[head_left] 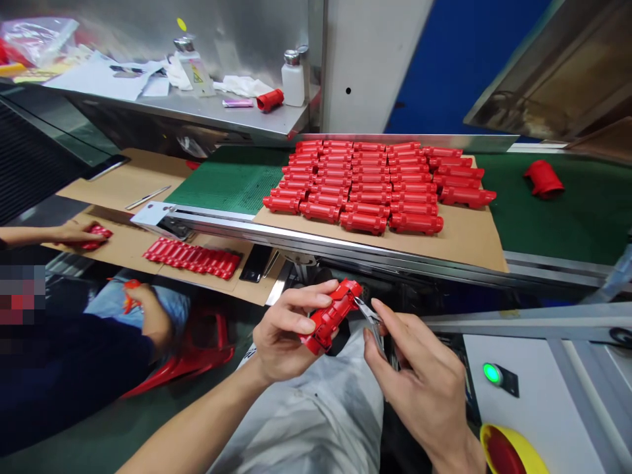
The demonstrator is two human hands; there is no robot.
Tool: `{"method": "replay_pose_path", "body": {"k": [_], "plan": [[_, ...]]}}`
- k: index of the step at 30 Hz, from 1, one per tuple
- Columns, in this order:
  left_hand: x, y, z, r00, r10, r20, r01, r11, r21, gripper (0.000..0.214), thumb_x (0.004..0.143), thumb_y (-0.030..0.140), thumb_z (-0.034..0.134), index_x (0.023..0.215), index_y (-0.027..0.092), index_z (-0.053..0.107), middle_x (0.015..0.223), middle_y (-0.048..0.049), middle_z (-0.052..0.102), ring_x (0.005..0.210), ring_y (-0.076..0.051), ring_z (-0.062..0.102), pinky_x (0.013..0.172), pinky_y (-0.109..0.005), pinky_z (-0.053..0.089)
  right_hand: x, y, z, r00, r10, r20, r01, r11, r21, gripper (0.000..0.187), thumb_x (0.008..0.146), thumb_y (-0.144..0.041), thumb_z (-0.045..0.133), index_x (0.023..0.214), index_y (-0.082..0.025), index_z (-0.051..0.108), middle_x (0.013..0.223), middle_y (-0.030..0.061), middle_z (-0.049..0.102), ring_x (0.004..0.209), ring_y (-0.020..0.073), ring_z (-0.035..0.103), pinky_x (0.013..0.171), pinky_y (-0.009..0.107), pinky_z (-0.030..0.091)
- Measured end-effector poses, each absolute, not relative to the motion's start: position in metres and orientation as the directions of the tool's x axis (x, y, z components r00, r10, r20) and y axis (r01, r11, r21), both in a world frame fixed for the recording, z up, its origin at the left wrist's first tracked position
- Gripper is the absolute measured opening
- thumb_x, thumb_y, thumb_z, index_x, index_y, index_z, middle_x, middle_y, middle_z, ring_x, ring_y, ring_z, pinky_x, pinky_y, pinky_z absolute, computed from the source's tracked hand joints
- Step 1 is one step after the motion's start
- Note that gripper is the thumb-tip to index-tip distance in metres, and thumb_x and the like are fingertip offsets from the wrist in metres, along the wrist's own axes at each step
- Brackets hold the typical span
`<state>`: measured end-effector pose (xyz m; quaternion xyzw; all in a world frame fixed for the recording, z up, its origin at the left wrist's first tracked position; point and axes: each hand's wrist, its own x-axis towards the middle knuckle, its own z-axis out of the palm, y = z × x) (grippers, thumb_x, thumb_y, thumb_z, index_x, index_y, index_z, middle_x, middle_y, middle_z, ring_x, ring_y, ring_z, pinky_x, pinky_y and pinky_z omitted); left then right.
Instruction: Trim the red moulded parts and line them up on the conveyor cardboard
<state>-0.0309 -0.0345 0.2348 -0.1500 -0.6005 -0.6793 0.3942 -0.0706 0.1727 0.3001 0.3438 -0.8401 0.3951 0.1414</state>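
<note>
The left hand [291, 326] curls its fingers over a red plastic part [330, 316], its grip clenched and the part tilted. The right hand [419, 375] grasps small cutters [371, 322] between thumb and fingers, their tips touching the part. Both hands work just below the conveyor rail [316, 240], with a narrow gap under it and a grey apron [316, 421] beneath them. Right of the rail's near side, a metal crossbar [518, 326] runs just beside the right hand, above a green lamp [492, 374]. Beyond the rail, rows of red parts [365, 184] lie on cardboard [469, 237]. Past the rail's left end, a co-worker's hand [81, 234] rests on another part [96, 237]. Behind the rail, a shelf [237, 115] holds a bottle [193, 74] with a yellow warning triangle; any writing is too small to read.
</note>
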Motion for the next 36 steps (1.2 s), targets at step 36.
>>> {"method": "replay_pose_path", "body": {"k": [36], "plan": [[-0.030, -0.035, 0.254, -0.648, -0.389, 0.655, 0.727, -0.059, 0.684, 0.056, 0.075, -0.009, 0.087, 0.120, 0.020, 0.069, 0.126, -0.0069, 0.082, 0.123, -0.030, 0.080, 0.106, -0.047, 0.069, -0.065, 0.192, 0.306, -0.713, -0.415, 0.565, -0.698, 0.502, -0.511, 0.063, 0.090, -0.007, 0.081, 0.150, -0.020, 0.067, 0.115, 0.0089, 0.075, 0.101, 0.0193, 0.071, 0.091, 0.035, 0.061]]}}
